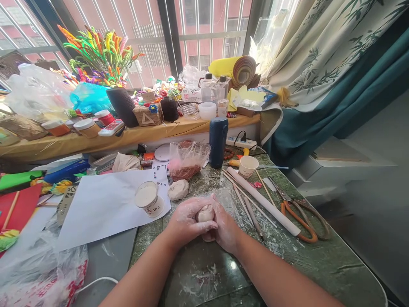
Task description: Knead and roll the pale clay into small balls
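Note:
A lump of white clay [205,214] is cupped between my two hands, above the powder-dusted green table [204,277]. My left hand [187,217] wraps it from the left, thumb across its front. From the other side my right hand [225,224] closes around it. White powder coats the fingers of both. Just beyond my left hand lies another flattened white clay piece [178,190]. A paper cup of white powder [147,198] stands on a white sheet [105,204] to the left. Behind the hands is a clear plastic sheet or lid [225,200], partly covered.
To the right lie a white rolling pin [265,202], thin sticks [246,204] and orange-handled scissors [298,221]. An empty-looking paper cup [248,166] and a dark blue bottle [218,143] stand behind. Beside the bottle sits a plastic bag of reddish material [188,162]. Crinkled plastic [41,273] fills the lower left.

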{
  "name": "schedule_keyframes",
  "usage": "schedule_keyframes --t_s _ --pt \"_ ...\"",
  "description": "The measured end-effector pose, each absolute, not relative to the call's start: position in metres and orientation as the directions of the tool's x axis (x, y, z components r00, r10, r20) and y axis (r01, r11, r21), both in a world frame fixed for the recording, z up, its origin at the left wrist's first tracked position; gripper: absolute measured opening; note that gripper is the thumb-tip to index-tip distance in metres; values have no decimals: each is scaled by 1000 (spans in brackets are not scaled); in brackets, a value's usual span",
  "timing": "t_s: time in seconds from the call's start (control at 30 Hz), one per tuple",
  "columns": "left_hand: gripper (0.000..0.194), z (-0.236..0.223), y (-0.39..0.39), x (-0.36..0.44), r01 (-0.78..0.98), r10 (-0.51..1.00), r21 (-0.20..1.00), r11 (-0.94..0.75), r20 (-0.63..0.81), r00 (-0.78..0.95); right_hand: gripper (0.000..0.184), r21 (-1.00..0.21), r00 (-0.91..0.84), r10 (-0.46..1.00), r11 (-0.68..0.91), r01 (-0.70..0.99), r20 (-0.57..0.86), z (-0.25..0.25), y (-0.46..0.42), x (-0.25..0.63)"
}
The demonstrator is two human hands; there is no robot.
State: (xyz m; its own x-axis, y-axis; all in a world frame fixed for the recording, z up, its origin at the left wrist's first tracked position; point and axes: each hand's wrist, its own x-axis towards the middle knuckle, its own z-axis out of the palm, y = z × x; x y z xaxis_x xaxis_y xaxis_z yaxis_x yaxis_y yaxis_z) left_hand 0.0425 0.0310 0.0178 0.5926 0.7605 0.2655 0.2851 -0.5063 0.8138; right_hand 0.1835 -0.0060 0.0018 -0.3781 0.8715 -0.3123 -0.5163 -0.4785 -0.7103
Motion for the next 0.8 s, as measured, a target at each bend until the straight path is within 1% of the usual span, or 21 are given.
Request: schedule_keyframes --t_s 0.07,0.13,0.23,0.33,0.4,0.47,0.53,0.57,0.6,0.67,0.73,0.8 --pt "42 19 30 45 305 755 785 -539 290 588 73 -672 -383 861 -503 -544 -334 2 -4 182" --pt "35 19 29 46 318 747 756 -573 321 583 71 -657 -361 864 -503 -562 -352 3 -4 181" --pt "36 15 30 45 304 737 728 -614 392 550 70 -669 -338 876 -482 -566 -345 4 -4 180" --pt "38 10 33 44 277 721 716 -641 438 537 70 -693 -368 870 -487 -531 -329 4 -4 181" --pt "43 9 34 44 271 731 737 -619 415 541 69 -703 -383 861 -498 -507 -333 4 -4 182" --pt "57 10 33 43 241 751 790 -564 369 547 68 -704 -392 862 -495 -509 -322 4 -5 183" --pt "67 11 31 42 184 757 849 -495 317 571 69 -680 -429 856 -498 -538 -288 3 -5 184" --pt "68 11 30 42 163 753 870 -465 293 589 69 -660 -451 849 -508 -554 -275 3 -5 184" --pt "67 12 29 41 157 752 882 -443 271 601 69 -638 -468 841 -522 -566 -273 3 -5 184" --pt "59 12 27 41 201 763 877 -436 242 600 70 -598 -474 828 -550 -583 -300 3 -5 185" --pt "52 12 26 41 283 779 831 -479 253 574 72 -568 -466 826 -558 -604 -317 4 -4 185" --pt "48 12 25 43 357 784 764 -538 296 546 72 -546 -451 842 -537 -643 -297 5 -2 184"
